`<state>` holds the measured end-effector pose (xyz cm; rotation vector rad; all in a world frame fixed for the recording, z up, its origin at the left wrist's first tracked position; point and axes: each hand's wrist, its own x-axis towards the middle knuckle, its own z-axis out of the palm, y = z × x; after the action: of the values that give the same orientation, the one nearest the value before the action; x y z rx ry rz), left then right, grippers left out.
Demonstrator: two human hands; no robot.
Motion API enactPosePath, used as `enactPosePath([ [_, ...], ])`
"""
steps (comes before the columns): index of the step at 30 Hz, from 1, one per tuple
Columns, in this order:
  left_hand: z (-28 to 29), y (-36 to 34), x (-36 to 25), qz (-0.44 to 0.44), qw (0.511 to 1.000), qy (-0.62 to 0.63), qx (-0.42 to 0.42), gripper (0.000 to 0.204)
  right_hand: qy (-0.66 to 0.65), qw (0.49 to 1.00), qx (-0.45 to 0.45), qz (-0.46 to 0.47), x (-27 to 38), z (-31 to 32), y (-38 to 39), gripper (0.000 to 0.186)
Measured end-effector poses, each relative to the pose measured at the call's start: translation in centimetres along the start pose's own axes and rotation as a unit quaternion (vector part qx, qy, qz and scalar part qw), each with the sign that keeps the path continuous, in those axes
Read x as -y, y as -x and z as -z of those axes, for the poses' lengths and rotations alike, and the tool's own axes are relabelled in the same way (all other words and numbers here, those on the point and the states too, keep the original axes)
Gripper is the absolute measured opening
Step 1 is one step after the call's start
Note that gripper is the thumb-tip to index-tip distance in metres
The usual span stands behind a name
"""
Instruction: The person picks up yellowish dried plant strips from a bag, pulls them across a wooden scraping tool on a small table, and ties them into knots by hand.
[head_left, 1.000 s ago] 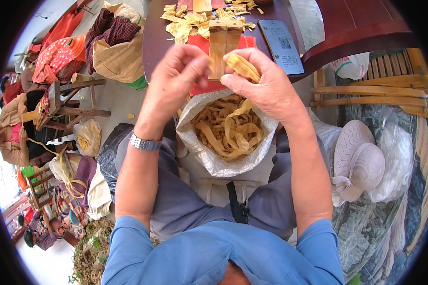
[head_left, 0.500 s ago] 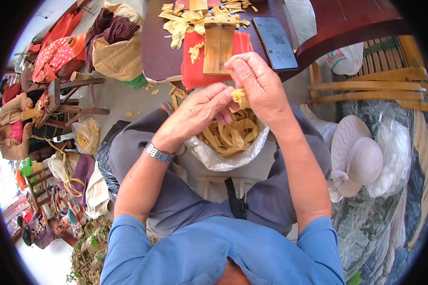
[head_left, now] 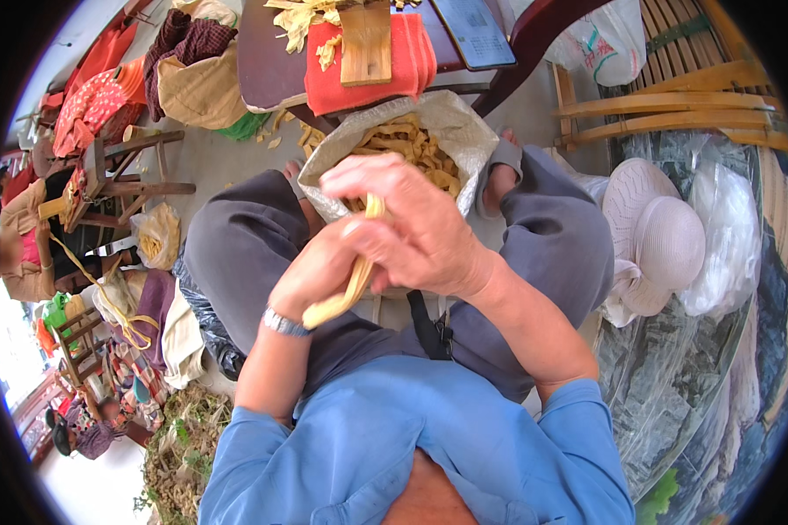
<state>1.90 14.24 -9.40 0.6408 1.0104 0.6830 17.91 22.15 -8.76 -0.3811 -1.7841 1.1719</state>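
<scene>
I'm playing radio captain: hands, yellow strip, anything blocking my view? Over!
Left hand, right hand: together. Yellow strip: between them. Hands hide part of white sack.

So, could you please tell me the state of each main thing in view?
Yellow strip, between the left hand and right hand; exact grip unclear
White sack, open, with cut yellow pieces inside
Red cloth, folded
Wooden board, lying on the red cloth
Phone, screen up
Wristwatch, worn
Sun hat, unworn

Grey flr (head_left: 229, 160) w/ dk wood stool (head_left: 144, 188) L, slatted wood furn. (head_left: 665, 106) R.
</scene>
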Motion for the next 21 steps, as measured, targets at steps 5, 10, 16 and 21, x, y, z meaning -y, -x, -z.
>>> enactPosePath([
  [5, -1.8, 7.0, -4.6, 0.104, 0.961, -0.243, 0.085, 0.031, -0.202, 0.917, 0.238, -0.248, 0.1, -0.4, 2.4, 0.051],
  [10, -2.2, 17.7, -8.5, -0.168, 0.958, -0.224, -0.059, 0.022, -0.261, 0.849, 0.347, -0.301, 2.7, 0.0, 1.8, 0.045],
  [16, -2.4, 24.1, -13.3, -0.664, 0.724, 0.026, 0.186, 0.021, 0.333, 0.881, 0.271, -0.198, -5.4, 1.1, 4.3, 0.024],
  [21, -3.5, 20.2, -6.8, -0.474, 0.88, -0.025, 0.008, 0.021, 0.364, 0.875, 0.179, -0.264, -4.9, 3.8, 2.7, 0.034],
])
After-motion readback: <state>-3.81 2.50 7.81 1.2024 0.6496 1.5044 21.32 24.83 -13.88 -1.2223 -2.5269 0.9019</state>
